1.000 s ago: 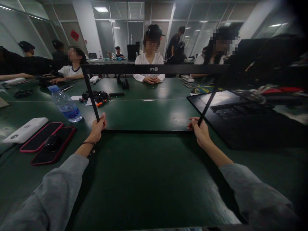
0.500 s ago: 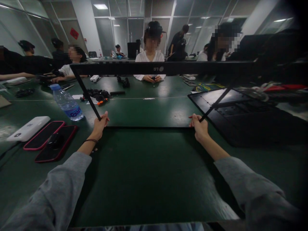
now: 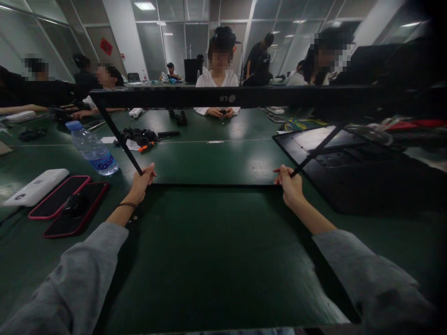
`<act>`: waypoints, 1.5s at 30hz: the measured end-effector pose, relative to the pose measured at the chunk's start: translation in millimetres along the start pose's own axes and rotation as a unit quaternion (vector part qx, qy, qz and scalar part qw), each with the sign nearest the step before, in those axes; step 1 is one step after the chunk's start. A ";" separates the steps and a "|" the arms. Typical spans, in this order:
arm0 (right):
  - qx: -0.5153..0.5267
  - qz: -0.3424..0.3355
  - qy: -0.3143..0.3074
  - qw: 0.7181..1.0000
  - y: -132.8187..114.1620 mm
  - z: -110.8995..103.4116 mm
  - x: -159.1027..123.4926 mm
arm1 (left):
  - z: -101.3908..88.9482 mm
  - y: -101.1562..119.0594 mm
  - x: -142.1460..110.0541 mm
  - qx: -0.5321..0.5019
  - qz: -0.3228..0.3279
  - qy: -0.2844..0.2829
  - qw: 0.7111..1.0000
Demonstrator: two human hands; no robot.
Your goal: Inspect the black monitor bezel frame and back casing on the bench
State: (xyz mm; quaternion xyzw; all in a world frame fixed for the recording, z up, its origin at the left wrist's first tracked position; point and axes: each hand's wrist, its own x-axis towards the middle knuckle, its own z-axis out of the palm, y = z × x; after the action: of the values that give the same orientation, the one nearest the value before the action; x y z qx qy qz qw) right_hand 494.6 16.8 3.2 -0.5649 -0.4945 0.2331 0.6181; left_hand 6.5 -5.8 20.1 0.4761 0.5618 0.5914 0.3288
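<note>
A black monitor bezel (image 3: pixel 167 97), an open rectangular frame with an upside-down LG logo on its wide bar, is held up in front of me above the green table (image 3: pixel 216 260). My left hand (image 3: pixel 142 182) is closed around the lower end of its left side, a dark band on the wrist. On the opposite side, my right hand (image 3: pixel 292 187) pinches the lower end with some fingers slightly spread. The bezel's wide bar is farthest from me and higher than the thin near bar. Right of my right hand lies a large dark flat panel (image 3: pixel 352 181), partly in shadow.
At left are a tilted-looking water bottle (image 3: pixel 94 151), a white power bank (image 3: pixel 38 186) and two red-edged phones (image 3: pixel 61 197), a dark object on one. Black gear (image 3: pixel 141 137) lies beyond. A person (image 3: pixel 218 81) sits opposite; cables (image 3: pixel 303 124) lie at right.
The bezel's far left corner has shifted slightly left and up in view, and my left hand a little left. Both hands keep their hold. The table items at left also appear slightly farther left.
</note>
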 end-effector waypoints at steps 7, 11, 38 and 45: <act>0.011 0.004 -0.007 1.000 3.5 -2.5 -0.7 | -1.4 -2.7 1.0 0.012 -0.004 -0.005 1.000; 0.008 0.000 -0.012 1.000 2.5 -3.0 -0.5 | -1.1 -5.4 3.1 0.007 -0.008 -0.004 1.000; 0.001 -0.013 -0.023 1.000 3.5 -2.9 1.3 | -1.7 -6.5 2.8 0.006 -0.004 -0.006 1.000; 0.012 -0.005 -0.025 1.000 4.2 -3.5 0.8 | -0.8 -4.4 1.9 0.004 -0.004 -0.004 1.000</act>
State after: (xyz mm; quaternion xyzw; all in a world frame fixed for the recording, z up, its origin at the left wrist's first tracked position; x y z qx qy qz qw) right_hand 499.1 16.9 0.0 -0.5486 -0.5099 0.2500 0.6136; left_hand 4.5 -3.6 16.2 0.4779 0.5641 0.5860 0.3317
